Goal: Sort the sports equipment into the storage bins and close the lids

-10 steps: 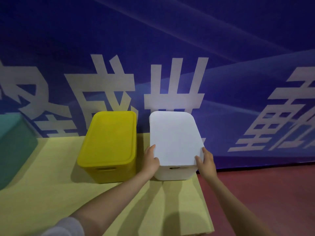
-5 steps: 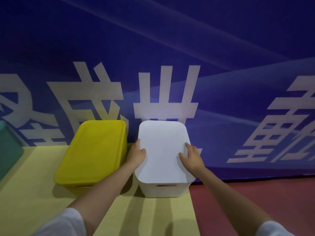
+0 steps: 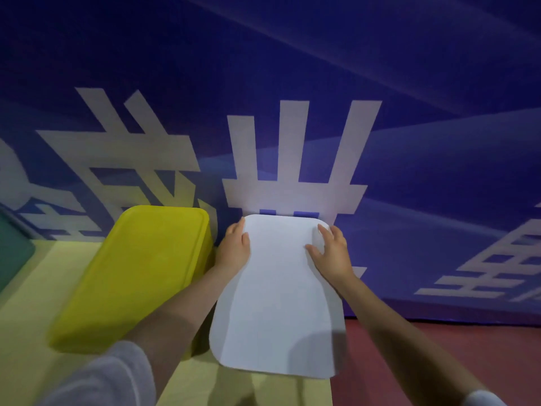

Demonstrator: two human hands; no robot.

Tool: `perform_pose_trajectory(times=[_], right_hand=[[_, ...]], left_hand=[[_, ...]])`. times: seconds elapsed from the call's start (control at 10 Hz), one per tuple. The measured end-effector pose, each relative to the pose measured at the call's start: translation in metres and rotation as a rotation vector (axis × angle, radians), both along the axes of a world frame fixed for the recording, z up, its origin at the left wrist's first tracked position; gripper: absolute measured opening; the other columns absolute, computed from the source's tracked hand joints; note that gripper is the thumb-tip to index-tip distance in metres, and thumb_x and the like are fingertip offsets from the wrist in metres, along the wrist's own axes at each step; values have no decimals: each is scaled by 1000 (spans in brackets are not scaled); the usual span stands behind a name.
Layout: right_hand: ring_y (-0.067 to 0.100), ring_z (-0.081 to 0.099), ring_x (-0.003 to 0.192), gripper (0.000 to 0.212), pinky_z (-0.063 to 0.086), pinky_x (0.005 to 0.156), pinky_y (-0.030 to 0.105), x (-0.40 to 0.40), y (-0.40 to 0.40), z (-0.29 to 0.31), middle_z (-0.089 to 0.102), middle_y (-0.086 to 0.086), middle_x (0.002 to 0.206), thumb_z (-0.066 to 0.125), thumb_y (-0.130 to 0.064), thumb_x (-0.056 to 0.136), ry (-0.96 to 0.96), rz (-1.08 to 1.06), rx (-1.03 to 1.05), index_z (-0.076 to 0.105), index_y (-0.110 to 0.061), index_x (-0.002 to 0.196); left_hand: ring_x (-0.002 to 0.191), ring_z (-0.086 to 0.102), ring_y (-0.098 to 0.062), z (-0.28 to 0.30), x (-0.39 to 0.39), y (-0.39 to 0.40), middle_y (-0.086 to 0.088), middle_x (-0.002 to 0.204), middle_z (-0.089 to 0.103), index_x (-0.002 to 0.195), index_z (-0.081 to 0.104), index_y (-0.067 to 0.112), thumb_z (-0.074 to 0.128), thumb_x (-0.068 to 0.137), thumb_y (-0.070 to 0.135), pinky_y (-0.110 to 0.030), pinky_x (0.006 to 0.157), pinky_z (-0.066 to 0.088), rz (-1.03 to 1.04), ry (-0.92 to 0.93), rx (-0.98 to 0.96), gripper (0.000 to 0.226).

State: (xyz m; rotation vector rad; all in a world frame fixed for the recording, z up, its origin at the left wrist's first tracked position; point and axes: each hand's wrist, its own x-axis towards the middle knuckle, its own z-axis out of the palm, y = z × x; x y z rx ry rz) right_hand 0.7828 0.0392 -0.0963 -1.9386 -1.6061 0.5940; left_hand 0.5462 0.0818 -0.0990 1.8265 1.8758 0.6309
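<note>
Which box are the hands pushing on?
The white bin, rightmost of the three. The left hand and right hand press its lid; the yellow bin and green bin go untouched.

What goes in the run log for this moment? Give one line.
step: closing lid | left hand: pressing white lid far-left edge | right hand: pressing far-right | yellow bin: lidded

Two lidded bins side by side on the tabletop, hands set on the right one

The lidded bin (image 3: pixel 278 294) is parked at the right end of the tabletop (image 3: pixel 26 332), with a second bin (image 3: pixel 140 273) just left of it and a third (image 3: pixel 13 256) cut off at the far left. The left hand (image 3: pixel 234 249) and right hand (image 3: pixel 332 253) are placed on its lid's far corners. A banner wall (image 3: pixel 292 98) is right behind, floor (image 3: pixel 439 347) to the right.
</note>
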Motion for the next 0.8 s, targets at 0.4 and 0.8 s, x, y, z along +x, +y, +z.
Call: perform_pose_trajectory(times=[0.4, 0.8], right_hand=[[31, 54, 115, 63, 47, 91, 42, -4, -2, 10, 53, 10, 132, 49, -42, 95, 267, -174, -116, 23, -20, 147], [30, 41, 125, 56, 43, 100, 45, -16, -10, 17, 41, 11, 138, 44, -43, 96, -42, -162, -114, 28, -18, 143]], left_hand=[[128, 43, -25, 5, -7, 4, -7, 145, 40, 148, 27, 20, 34, 102, 24, -35, 103, 38, 22, -118, -62, 46], [138, 32, -25, 30, -10, -19, -8, 152, 32, 143, 39, 18, 43, 99, 20, -34, 111, 29, -15, -175, -60, 44]])
